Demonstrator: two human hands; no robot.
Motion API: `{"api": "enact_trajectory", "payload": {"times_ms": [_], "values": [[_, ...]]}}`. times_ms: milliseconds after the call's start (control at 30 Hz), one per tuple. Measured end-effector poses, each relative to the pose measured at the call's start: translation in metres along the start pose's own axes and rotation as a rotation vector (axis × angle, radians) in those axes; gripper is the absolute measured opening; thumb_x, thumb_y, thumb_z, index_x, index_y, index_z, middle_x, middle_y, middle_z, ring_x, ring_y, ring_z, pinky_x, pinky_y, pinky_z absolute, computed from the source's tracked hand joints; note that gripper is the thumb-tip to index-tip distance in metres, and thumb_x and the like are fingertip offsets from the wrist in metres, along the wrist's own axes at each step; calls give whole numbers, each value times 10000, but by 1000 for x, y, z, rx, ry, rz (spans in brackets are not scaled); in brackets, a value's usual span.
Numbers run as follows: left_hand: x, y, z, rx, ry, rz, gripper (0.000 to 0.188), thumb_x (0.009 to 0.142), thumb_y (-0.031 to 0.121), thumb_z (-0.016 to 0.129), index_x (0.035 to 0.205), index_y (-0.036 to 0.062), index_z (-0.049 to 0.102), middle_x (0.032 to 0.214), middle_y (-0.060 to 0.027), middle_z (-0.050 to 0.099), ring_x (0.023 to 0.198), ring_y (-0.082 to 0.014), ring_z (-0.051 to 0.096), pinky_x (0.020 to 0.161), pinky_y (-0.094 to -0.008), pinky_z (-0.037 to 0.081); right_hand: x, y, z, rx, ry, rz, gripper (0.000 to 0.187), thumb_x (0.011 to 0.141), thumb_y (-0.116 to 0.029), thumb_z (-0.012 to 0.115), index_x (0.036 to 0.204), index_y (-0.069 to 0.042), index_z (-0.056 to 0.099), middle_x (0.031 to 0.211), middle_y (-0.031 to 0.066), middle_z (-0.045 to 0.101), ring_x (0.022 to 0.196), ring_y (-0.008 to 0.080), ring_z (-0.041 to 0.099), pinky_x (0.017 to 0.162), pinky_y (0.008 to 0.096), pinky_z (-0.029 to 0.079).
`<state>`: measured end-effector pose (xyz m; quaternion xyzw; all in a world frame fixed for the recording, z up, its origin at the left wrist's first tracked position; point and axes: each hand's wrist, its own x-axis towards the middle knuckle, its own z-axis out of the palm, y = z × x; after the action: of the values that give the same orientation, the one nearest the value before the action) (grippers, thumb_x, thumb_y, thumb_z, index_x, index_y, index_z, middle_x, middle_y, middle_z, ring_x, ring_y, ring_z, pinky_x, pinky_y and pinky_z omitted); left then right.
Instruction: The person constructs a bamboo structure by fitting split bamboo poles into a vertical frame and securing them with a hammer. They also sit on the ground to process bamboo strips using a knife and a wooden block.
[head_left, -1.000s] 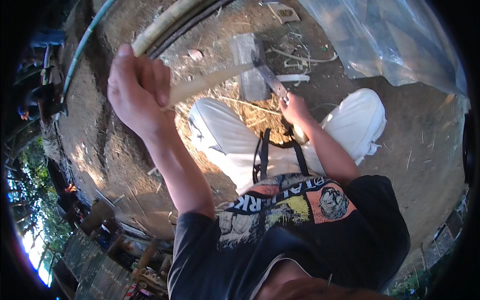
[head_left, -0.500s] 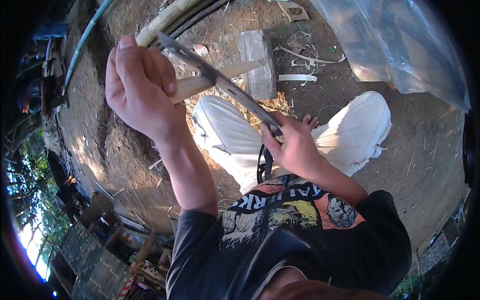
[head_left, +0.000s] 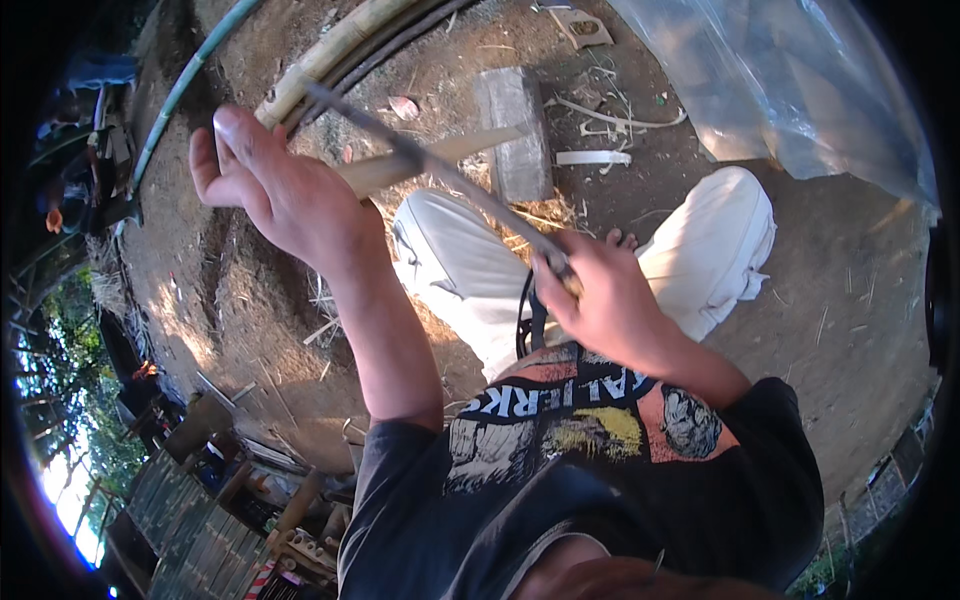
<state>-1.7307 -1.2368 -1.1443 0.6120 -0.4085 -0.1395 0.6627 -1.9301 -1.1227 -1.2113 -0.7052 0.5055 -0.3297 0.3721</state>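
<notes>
Left hand (head_left: 285, 195) at 10 o'clock, grip closed around a pale bamboo strip (head_left: 440, 160) pointing toward 2 o'clock. Right hand (head_left: 600, 295) at centre, grip closed on knife (head_left: 450, 175) handle; blade runs to 10 o'clock, crossing the strip. Wooden block (head_left: 515, 130) on the ground at 12 o'clock, behind the strip.

Black short-sleeved printed T-shirt (head_left: 600, 470); white trousers (head_left: 470, 280); bare forearms; bare toes (head_left: 622, 238).
</notes>
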Motion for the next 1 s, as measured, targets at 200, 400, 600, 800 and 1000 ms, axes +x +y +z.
{"api": "enact_trajectory", "payload": {"times_ms": [200, 400, 600, 800, 1000], "values": [[2, -3, -6, 44, 89, -30, 602, 1049, 544, 512, 1382, 70, 345, 1252, -122, 435, 1160, -207, 465, 1094, -385, 352, 4, 26, 16, 20, -117, 136, 196, 904, -72, 701, 1047, 55, 662, 751, 196, 687, 619, 274, 721, 508, 387, 541], [-12, 10, -6, 18, 99, -153, 589, 1052, 551, 492, 1379, 84, 344, 1266, -139, 435, 1161, -224, 472, 1107, -402, 353, 6, 23, 10, 10, -283, 385, 246, 899, -109, 709, 1104, 20, 669, 800, 205, 705, 653, 306, 728, 538, 414, 545], [-7, 1, -4, 68, 11, -61, 571, 1072, 553, 422, 1372, 76, 332, 1251, -144, 435, 1170, -225, 470, 1105, -404, 375, -1, 1, -4, -57, -121, 20, 215, 956, -173, 664, 1064, 13, 667, 749, 181, 686, 616, 319, 707, 556, 399, 550], [-4, 1, 9, 87, 49, -43, 600, 1072, 534, 417, 1411, 49, 317, 1376, -188, 445, 1289, -284, 480, 1124, -431, 392, -1, 57, 13, -228, -64, -6, 306, 980, -188, 651, 1129, 75, 600, 752, 222, 682, 596, 369, 691, 510, 441, 525], [-20, 8, -1, 119, -18, -79, 646, 1074, 577, 359, 1394, 17, 333, 1421, -194, 419, 1395, -293, 399, 1193, -450, 320, -2, 44, 10, -140, -73, 115, 217, 948, -150, 674, 1071, 28, 670, 820, 251, 706, 657, 367, 716, 538, 444, 545]]}}
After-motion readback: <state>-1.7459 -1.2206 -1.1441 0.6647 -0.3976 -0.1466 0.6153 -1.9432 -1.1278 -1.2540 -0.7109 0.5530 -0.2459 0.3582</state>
